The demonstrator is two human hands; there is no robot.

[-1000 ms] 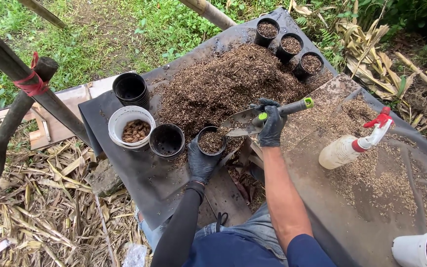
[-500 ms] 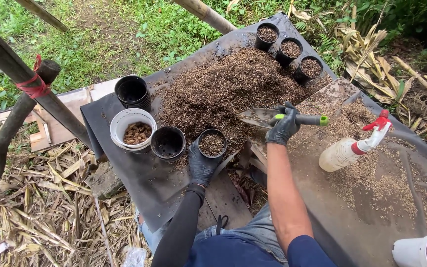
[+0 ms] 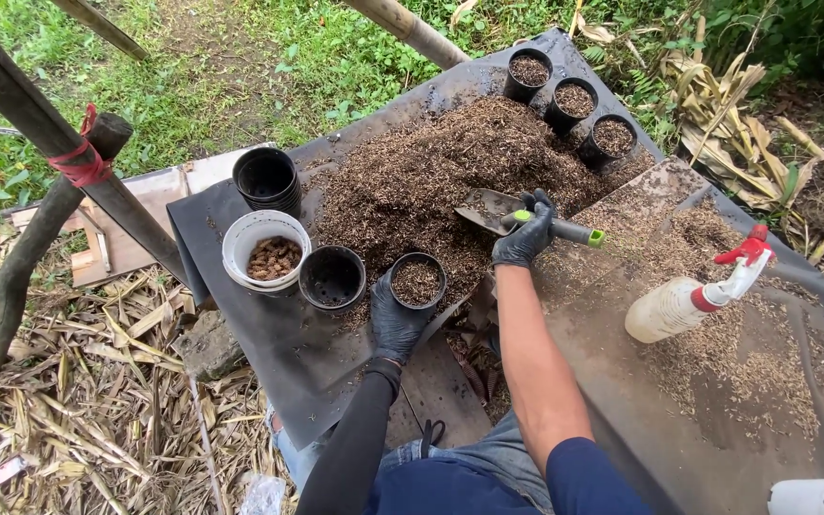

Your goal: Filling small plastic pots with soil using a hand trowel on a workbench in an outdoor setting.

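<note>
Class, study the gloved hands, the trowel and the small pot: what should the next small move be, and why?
Probably dig the trowel into the soil heap. The right hand holds its blade there, while the left hand steadies a small black pot that looks only partly filled.

Black gloves are worn on the left hand (image 3: 395,319) and right hand (image 3: 524,238); a black pot (image 3: 418,280), green-tipped trowel (image 3: 526,216), white bucket (image 3: 264,250) and red-capped spray bottle (image 3: 693,298) are seen.

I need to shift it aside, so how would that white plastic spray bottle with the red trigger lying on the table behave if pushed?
The white spray bottle with red trigger lies on its side, so it would probably roll. It looks thin plastic, likely light.
</note>
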